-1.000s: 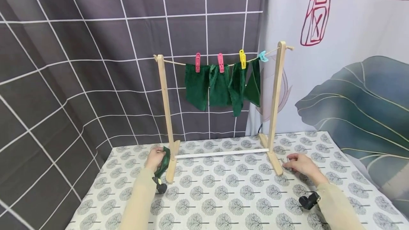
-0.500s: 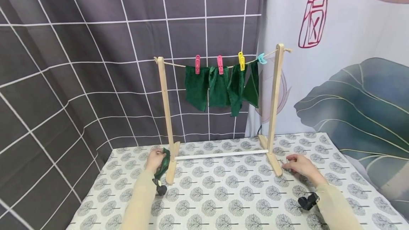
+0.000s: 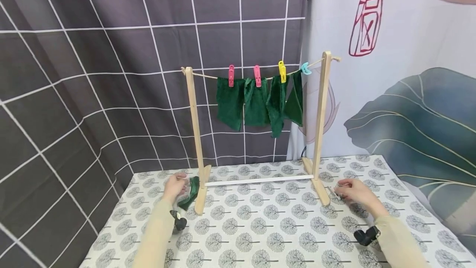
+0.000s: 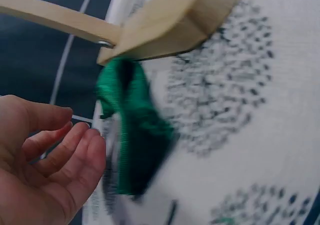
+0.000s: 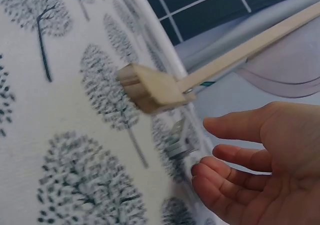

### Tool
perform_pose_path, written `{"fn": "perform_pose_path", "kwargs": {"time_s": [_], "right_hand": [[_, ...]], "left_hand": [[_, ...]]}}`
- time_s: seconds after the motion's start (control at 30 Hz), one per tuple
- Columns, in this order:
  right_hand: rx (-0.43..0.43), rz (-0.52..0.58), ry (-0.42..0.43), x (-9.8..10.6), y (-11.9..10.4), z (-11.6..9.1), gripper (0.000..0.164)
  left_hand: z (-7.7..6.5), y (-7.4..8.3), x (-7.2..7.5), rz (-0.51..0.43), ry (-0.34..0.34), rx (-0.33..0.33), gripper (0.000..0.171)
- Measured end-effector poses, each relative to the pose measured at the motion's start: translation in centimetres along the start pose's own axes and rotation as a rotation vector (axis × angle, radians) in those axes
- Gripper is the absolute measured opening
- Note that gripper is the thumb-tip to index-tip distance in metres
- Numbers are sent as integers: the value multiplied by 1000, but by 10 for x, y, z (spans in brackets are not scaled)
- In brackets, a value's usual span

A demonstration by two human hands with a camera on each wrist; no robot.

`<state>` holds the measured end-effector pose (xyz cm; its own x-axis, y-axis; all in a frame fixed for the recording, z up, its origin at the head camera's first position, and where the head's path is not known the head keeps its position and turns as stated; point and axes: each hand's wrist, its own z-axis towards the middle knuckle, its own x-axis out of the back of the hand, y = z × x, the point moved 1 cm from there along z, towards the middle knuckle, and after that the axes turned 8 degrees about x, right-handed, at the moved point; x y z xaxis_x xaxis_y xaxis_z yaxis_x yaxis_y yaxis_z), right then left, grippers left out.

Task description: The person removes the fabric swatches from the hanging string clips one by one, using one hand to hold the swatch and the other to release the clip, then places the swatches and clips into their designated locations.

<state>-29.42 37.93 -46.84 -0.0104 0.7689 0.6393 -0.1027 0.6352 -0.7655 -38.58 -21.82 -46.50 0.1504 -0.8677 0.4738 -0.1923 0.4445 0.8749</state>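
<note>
Head view: I see the left hand (image 3: 174, 187) with its fingers loosely bent, thumb and fingertips a narrow gap apart, just beside a green cloth (image 3: 190, 194). The cloth is toward the far left corner of the table (image 3: 256, 224), by one foot of the wooden rack (image 3: 321, 113). Toward the right edge, the right hand (image 3: 358, 193) curves loosely, thumb apart from fingers; a small pale object (image 5: 178, 144) lies by its fingertips, and I cannot tell whether they touch.

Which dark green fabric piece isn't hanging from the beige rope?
The green piece low beside the left hand; the other pieces hang along the rope.
</note>
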Motion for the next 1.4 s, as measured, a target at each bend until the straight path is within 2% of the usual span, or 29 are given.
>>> {"fn": "perform_pose_path", "kwargs": {"time_s": [0.1, 0.3, 0.5, 0.67, 0.93, 1.2, 1.4], "right_hand": [[23, -14, 13, 5, -7, -1, 59], [114, -102, 27, 7, -34, 3, 55], [223, -74, 27, 7, -69, 8, 47], [306, -47, 23, 8, -98, 12, 44], [398, 11, 11, 12, -150, 13, 42], [486, 45, 16, 18, -206, 20, 43], [538, 49, 76, 25, -254, 27, 49]], "left_hand": [[-4, 10, 7, -5, -11, -29, 34], [-13, 36, 14, 10, -78, -136, 28], [-30, 78, 23, 71, -101, -267, 25], [-47, 112, 30, 68, -146, -378, 25], [-64, 147, 37, 4, -168, -415, 24], [-75, 177, 31, 32, -154, -494, 22], [-80, 203, 33, 67, -84, -574, 26]]}}
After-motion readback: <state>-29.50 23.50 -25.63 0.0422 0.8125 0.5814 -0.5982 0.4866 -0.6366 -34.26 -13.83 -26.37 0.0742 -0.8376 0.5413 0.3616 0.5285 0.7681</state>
